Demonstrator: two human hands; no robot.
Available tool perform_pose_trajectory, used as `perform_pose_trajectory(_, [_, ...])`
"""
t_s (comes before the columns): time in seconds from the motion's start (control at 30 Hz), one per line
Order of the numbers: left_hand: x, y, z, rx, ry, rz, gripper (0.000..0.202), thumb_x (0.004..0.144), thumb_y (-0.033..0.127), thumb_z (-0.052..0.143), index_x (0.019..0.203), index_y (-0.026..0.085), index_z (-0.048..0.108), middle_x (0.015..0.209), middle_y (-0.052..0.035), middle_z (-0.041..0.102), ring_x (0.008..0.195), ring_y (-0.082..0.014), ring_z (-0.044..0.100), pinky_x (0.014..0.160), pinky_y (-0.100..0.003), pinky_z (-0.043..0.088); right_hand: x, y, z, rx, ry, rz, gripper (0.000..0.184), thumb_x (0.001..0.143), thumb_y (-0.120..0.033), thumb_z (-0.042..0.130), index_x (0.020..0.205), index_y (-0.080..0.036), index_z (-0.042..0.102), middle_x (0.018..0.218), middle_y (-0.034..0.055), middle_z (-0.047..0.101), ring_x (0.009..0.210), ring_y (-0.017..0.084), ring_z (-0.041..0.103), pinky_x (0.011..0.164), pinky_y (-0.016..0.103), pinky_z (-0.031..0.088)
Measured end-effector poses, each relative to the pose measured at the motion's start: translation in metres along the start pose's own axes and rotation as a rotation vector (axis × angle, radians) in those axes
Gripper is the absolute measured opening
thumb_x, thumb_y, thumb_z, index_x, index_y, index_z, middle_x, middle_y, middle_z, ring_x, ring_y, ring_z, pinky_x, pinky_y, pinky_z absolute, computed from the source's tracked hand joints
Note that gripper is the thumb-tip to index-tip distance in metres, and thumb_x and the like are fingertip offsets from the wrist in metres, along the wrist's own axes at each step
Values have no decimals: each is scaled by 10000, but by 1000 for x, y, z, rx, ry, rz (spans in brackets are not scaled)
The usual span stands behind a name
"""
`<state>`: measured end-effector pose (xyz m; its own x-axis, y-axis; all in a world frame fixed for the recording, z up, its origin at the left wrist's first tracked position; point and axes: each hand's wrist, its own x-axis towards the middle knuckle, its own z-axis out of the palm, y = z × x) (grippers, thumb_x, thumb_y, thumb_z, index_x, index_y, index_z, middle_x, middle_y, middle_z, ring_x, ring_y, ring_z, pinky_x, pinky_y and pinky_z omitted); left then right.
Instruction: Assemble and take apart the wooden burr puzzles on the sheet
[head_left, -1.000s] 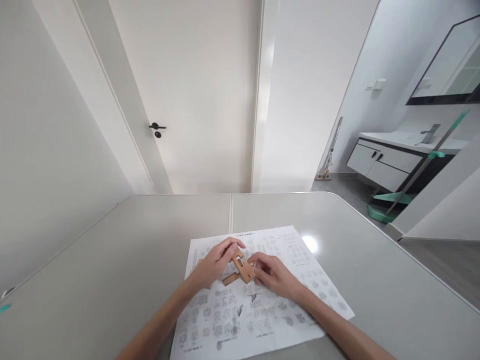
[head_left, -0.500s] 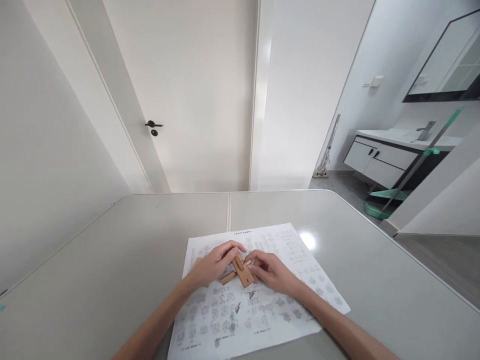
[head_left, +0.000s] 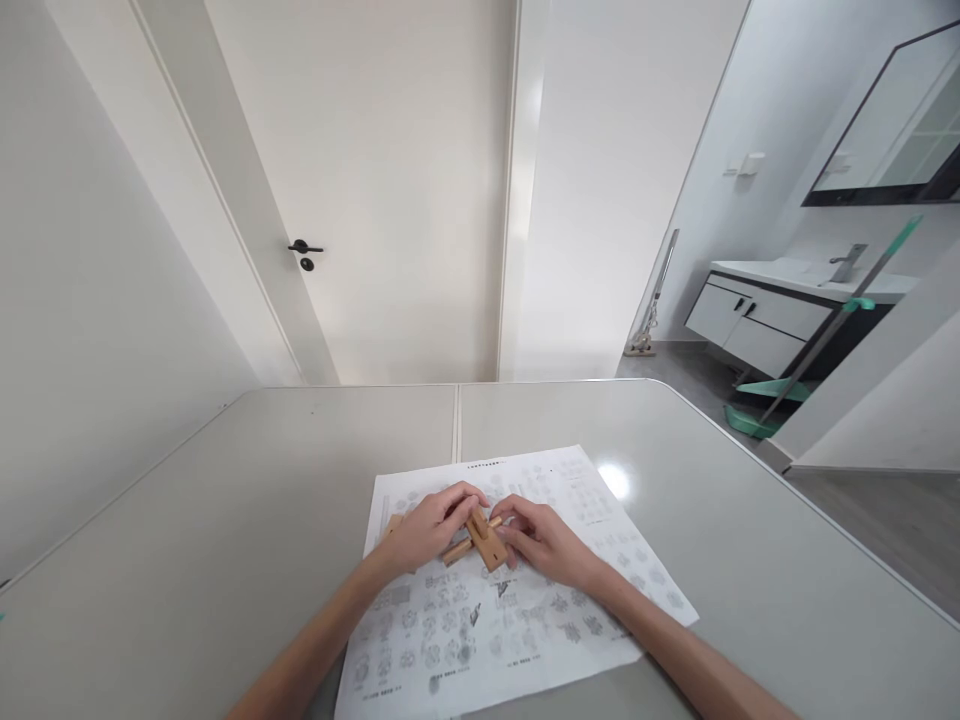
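Note:
A wooden puzzle block [head_left: 493,552] with a raised strip and a small slot is held tilted over the printed sheet. My left hand [head_left: 429,527] grips its upper left end, thumb on top and fingers curled over. My right hand [head_left: 541,540] is closed at the block's right side, thumb and forefinger by a short wooden stick [head_left: 495,522] that sticks out there. Another wooden stick [head_left: 457,552] juts out lower left of the block; whether it is joined to it I cannot tell. A further wooden piece [head_left: 393,523] is mostly hidden behind my left hand.
The paper sheet [head_left: 540,650], printed with small grey diagrams, lies under my hands on a grey table [head_left: 225,520] with a centre seam. Beyond are a white door [head_left: 390,180], a washbasin cabinet [head_left: 757,310], a mop [head_left: 660,290] and a green dustpan [head_left: 750,420].
The block and the lower left stick have shifted very slightly in my hands. Both hands keep their grip in nearly the same place.

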<state>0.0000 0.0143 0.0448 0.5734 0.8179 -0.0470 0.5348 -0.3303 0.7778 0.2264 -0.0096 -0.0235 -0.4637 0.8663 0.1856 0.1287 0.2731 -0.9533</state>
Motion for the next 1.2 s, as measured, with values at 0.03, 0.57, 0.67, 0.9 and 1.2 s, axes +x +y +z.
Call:
perform_pose_trajectory(0.03, [0, 1, -1, 3, -4, 8, 438, 1057, 519, 293, 1076, 245, 636, 812, 7, 580, 665, -152, 462, 650, -276, 391, 0, -1, 0, 3, -1, 1, 270, 1023, -478, 509, 1102, -231, 585, 600, -33, 618, 516, 139, 508, 539, 254, 373])
perform_pose_trajectory(0.57, [1, -10, -2, -4, 115, 3, 468, 1047, 532, 335, 1181, 244, 679, 1083, -57, 720, 967, -223, 656, 864, -341, 506, -1, -8, 1, 146, 0, 57, 415, 969, -631, 536, 1036, -222, 545, 918, 40, 720, 559, 150, 671, 537, 273, 461])
perform_pose_trajectory(0.67, [0, -7, -2, -21, 109, 4, 438, 1003, 564, 458, 1253, 258, 645, 1261, -73, 682, 1141, -264, 628, 972, -395, 498, 0, -6, 1, 154, 72, 47, 384, 984, -600, 541, 1022, -217, 537, 770, 3, 693, 537, 151, 651, 533, 269, 443])
perform_pose_trajectory(0.9, [-1, -8, 16, 24, 134, 72, 801, 733, 558, 821, 1414, 273, 512, 1425, -99, 575, 1261, -313, 579, 1034, -456, 510, 1, -3, 0, 155, 142, 34, 373, 980, -591, 553, 1024, -221, 527, 851, 15, 704, 527, 144, 657, 523, 268, 449])
perform_pose_trajectory(1.2, [2, -11, 19, 228, 265, 202, 661, 722, 507, 813, 1307, 282, 603, 1256, -64, 706, 1176, -309, 633, 1045, -451, 486, 1, -8, -3, 83, 144, 31, 414, 964, -637, 539, 995, -224, 521, 810, 10, 698, 508, 145, 640, 486, 257, 416])
